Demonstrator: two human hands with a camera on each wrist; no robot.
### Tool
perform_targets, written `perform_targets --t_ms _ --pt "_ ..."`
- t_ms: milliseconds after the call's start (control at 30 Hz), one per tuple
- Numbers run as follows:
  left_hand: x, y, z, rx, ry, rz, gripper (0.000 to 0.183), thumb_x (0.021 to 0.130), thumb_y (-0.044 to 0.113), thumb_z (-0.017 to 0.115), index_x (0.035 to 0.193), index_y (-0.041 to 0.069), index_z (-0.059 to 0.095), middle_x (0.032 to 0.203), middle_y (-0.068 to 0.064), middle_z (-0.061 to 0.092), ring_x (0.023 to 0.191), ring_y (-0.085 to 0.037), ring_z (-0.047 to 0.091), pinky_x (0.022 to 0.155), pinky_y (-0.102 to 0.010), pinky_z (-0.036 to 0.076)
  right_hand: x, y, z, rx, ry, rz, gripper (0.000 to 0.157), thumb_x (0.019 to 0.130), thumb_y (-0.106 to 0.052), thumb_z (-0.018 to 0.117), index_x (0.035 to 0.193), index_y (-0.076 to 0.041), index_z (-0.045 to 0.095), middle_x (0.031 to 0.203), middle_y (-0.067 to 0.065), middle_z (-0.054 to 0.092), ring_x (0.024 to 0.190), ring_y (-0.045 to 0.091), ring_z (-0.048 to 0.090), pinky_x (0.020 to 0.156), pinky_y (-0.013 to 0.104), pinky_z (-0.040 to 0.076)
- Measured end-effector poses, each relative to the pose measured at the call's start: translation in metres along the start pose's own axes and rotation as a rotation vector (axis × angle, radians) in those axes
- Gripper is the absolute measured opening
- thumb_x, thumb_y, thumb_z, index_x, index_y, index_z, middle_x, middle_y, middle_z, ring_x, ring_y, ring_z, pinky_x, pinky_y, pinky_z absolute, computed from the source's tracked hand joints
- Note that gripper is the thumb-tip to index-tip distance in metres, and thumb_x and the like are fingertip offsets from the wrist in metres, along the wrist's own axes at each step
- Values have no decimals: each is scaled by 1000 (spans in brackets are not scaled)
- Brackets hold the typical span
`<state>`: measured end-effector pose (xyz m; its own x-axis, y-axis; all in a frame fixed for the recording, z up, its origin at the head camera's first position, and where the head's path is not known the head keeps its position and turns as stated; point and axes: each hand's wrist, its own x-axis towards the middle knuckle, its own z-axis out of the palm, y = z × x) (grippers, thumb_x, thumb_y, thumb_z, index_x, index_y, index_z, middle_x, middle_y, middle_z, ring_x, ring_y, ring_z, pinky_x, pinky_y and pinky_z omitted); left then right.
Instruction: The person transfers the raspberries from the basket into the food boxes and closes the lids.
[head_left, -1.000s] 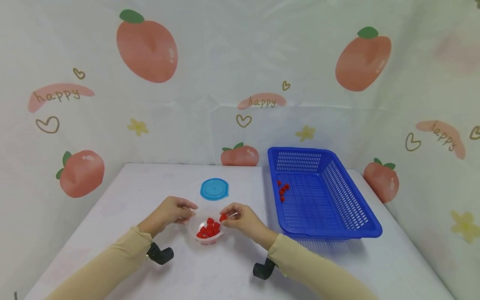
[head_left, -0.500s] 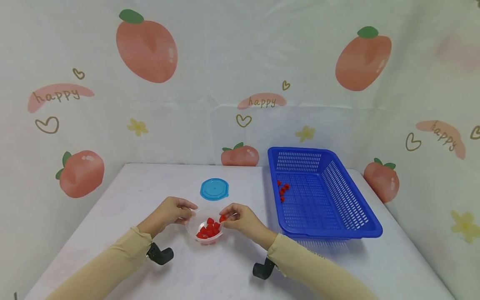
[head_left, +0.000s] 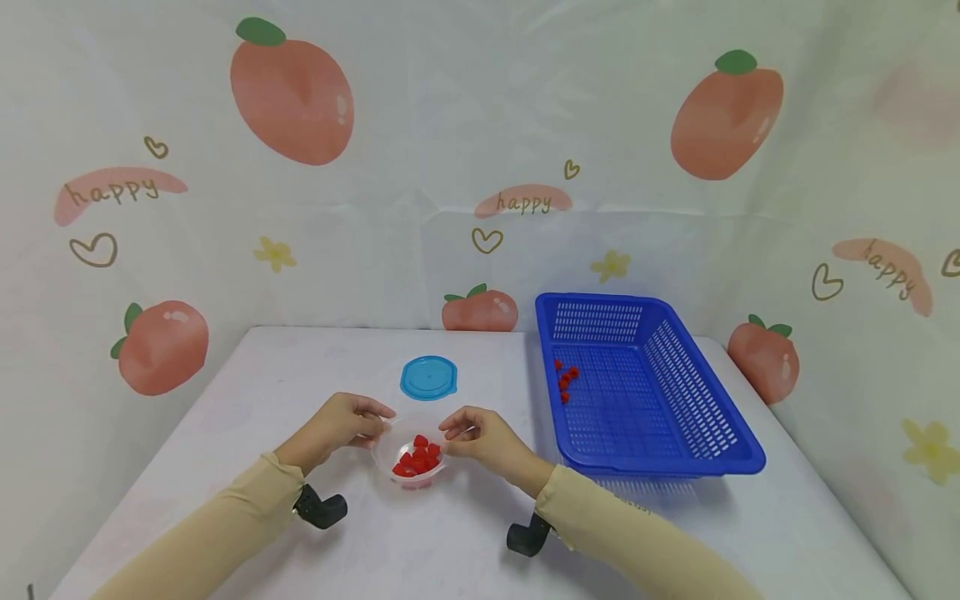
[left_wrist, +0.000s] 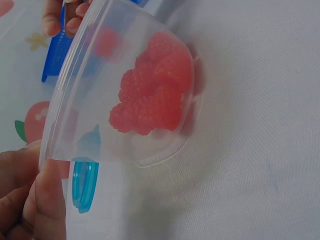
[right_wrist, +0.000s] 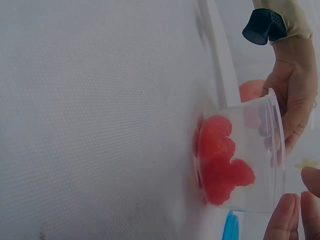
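A clear plastic container [head_left: 386,454] stands on the table with several raspberries [head_left: 420,460] heaped in its bottom. My left hand [head_left: 347,423] pinches its rim at the left, thumb and fingers on the edge in the left wrist view. Over the opposite rim is my right hand [head_left: 486,440]; its thumb and fingers [right_wrist: 282,220] are apart in the right wrist view, with nothing between them. Through the container wall, the left wrist view shows one blurred raspberry [left_wrist: 107,44] apart from the heap, below the right fingertips.
A blue lid [head_left: 429,378] lies behind the container. To the right stands a large blue plastic basket [head_left: 637,392], with several small raspberries [head_left: 566,383] along its left side. A white cloth with printed fruit [head_left: 480,310] hangs behind the table.
The raspberry that my right fingers pinched at the rim has left them. Both hands and the container have stayed in place.
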<state>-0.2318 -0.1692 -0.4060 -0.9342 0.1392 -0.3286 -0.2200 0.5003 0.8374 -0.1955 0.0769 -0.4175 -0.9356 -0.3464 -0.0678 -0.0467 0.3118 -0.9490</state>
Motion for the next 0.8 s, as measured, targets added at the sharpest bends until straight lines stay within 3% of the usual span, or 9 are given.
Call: perform_targets --t_ms 300,500,800 --pt "-2 0 0 2 -10 21 26 87 6 69 112 -2 68 87 -9 65 68 -15 60 67 -27 59 2 1 0 -2 -10 1 27 83 -2 70 109 5 64 92 5 64 78 12 58 74 23 55" --pt "-3 0 -1 3 -17 30 28 86 6 68 113 -3 67 86 -9 64 68 -15 60 67 -27 59 0 0 -2 8 -12 16 28 84 -3 69 110 3 64 96 10 65 82 15 61 78 28 57" --pt "-2 -1 -1 4 -22 28 28 86 6 68 113 -3 67 87 -9 64 69 -15 60 68 -27 59 -15 -21 -19 40 10 -1 29 86 -11 71 113 -2 64 102 10 64 87 16 62 82 30 56"
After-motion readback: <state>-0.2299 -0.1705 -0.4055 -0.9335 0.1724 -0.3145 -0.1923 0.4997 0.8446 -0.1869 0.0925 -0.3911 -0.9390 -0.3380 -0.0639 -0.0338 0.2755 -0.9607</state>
